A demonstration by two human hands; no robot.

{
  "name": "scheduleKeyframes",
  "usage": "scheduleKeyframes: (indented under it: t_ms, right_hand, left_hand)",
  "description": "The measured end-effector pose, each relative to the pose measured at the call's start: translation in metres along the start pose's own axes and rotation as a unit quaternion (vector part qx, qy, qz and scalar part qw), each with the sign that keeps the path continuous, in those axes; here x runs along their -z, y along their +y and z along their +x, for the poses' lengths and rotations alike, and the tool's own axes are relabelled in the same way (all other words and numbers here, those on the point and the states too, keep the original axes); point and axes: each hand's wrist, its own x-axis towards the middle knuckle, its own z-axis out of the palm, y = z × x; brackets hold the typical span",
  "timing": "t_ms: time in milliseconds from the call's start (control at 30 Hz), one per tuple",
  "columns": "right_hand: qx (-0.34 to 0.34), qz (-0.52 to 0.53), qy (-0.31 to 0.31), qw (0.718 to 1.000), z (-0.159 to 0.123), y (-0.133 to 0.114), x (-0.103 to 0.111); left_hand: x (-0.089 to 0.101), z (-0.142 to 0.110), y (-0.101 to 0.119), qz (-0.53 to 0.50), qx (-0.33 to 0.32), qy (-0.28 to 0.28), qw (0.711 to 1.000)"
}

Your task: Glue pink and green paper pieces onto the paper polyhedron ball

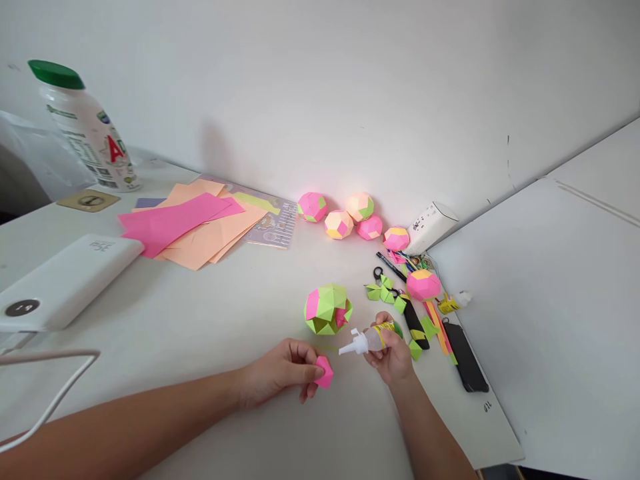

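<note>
Between the thumb and fingers of my left hand (287,370) is a small pink paper piece (325,373), folded with angular edges. My right hand (393,357) grips a glue bottle (370,341) with a yellow label, its white nozzle pointing left toward the paper piece but apart from it. The small cap beside the nozzle is flipped up. Just beyond both hands, a green and pink paper ball (327,308) rests on the table, with an opening in its lower front side. Several folded green paper pieces (386,293) lie to its right.
Finished-looking paper balls (339,225) stand along the wall. Coloured sheets (200,223) and a power bank (70,280) with a cable lie left, near a bottle (90,127). On the right are scissors (378,273), a cutter (415,323), a second glue bottle (454,302) and a phone (465,357).
</note>
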Motion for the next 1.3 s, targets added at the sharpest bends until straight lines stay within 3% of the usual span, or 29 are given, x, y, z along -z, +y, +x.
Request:
scheduleKeyframes:
  t_ms: [167, 300, 567, 767, 1033, 1300]
  right_hand:
    - [0.001, -0.004, -0.017, 1.000, 0.000, -0.001, 0.001]
    - [-0.008, -0.008, -0.044, 0.999, -0.003, -0.002, 0.001]
    - [-0.067, 0.000, -0.188, 0.980, -0.004, 0.007, 0.007]
    - [-0.094, -0.038, -0.157, 0.982, -0.007, 0.006, -0.002]
    - [-0.126, -0.037, -0.170, 0.977, -0.012, 0.006, -0.010]
    - [-0.094, -0.026, -0.119, 0.988, -0.011, 0.008, -0.011]
  left_hand:
    - [0.000, 0.001, -0.003, -0.017, 0.022, 0.058, 0.998]
    - [-0.002, 0.001, -0.001, -0.018, 0.023, 0.060, 0.998]
    - [-0.006, 0.000, 0.000, -0.036, 0.014, 0.049, 0.998]
    - [-0.007, 0.000, -0.002, -0.012, 0.015, 0.056, 0.998]
    - [-0.011, -0.002, -0.003, -0.015, 0.005, 0.079, 0.997]
    - [-0.009, -0.004, 0.000, -0.046, 0.035, 0.073, 0.996]
